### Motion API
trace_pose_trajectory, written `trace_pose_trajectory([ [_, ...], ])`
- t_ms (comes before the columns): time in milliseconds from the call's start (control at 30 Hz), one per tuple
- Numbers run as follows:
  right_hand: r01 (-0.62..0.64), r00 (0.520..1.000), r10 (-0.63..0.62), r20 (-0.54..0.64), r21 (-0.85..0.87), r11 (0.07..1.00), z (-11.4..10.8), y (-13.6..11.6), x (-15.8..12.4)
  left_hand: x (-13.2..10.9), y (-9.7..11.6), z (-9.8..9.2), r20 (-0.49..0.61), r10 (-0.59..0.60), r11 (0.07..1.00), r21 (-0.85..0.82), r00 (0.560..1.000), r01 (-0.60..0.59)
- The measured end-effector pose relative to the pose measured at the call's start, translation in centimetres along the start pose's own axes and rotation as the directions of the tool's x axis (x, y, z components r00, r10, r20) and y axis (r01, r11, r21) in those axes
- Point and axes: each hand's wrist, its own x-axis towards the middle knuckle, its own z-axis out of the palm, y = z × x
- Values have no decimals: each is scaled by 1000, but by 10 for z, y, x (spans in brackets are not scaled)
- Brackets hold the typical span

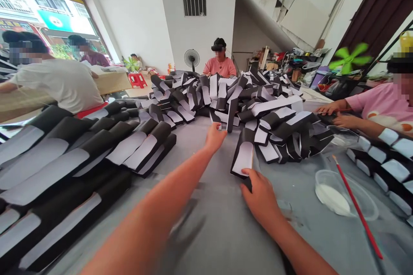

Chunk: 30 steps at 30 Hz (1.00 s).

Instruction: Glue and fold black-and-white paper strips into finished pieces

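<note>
My left hand (215, 138) reaches to the near edge of a large pile of folded black-and-white paper pieces (222, 88). Its fingers are closed at an upright black-and-white paper piece (231, 115), partly hidden where they meet. Closer to me, my right hand (260, 191) grips the lower end of another black-and-white paper piece (244, 152), thumb and fingers round its near edge. This piece tilts away from me, its white face upward, beside the pile.
Stacked paper pieces (64, 146) cover the table's left side. At right are a clear plastic tub (334, 200) of white paste, a red-handled brush (358, 208) across it, and more pieces (387, 163). A co-worker's hands (338, 114) work at right; another person (220, 65) sits opposite.
</note>
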Motion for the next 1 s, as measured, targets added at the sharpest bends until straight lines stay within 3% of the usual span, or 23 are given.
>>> trace_pose_trajectory([
  [167,31,999,-32,-12,-18,999,4,3,-1,14,19,19,-1,37,983,180,999,-36],
  [300,39,999,-38,9,-63,997,5,1,-2,17,16,29,4,25,964,264,1000,-26],
  [500,73,997,-68,46,-118,990,2,-4,-2,21,0,24,-58,-22,985,170,998,31],
  [633,91,995,-84,54,-133,987,1,-5,-3,15,-8,12,-69,-103,993,-56,992,100],
  [700,107,994,-101,47,-145,984,1,-5,-3,6,-11,2,-12,-148,975,-167,989,144],
  [867,111,993,-104,47,-193,975,2,-5,-4,-33,-19,-34,120,-181,945,-255,976,206],
  [1000,132,991,-126,43,-219,967,-1,-7,-6,-67,-26,-60,277,-252,840,-413,927,351],
])
